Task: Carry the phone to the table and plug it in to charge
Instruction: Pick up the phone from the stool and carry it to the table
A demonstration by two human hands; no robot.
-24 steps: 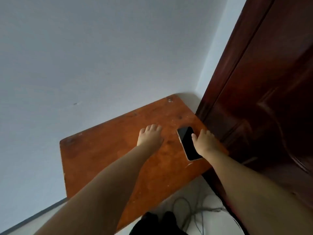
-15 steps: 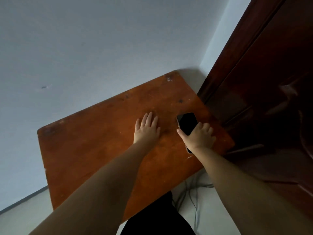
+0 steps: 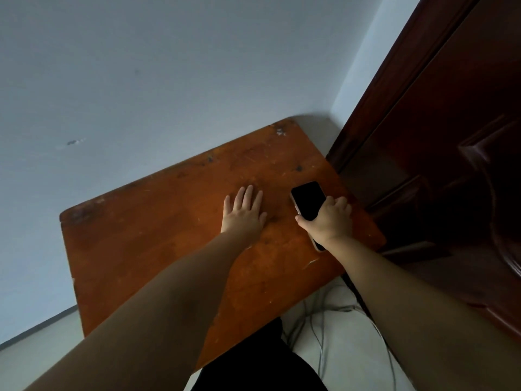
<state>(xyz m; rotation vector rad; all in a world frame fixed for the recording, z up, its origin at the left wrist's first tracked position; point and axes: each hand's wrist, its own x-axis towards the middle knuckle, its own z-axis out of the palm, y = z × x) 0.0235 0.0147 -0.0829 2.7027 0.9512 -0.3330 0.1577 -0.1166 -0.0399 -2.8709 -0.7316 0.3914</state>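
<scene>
Right hand [image 3: 328, 221] curled around a dark phone [image 3: 308, 199] lying on the wooden tabletop [image 3: 158, 235], left hand [image 3: 244, 214] flat, fingers spread, empty

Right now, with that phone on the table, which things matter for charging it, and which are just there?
Part of the job:
phone, screen dark, under the right hand
wooden table
cables on the floor, possibly the charger lead

Just there:
left hand, resting flat on the table
dark door
wall

black-screened phone [image 3: 308, 200], orange-brown scuffed table [image 3: 174, 221], dark red-brown door [image 3: 439, 142]
</scene>
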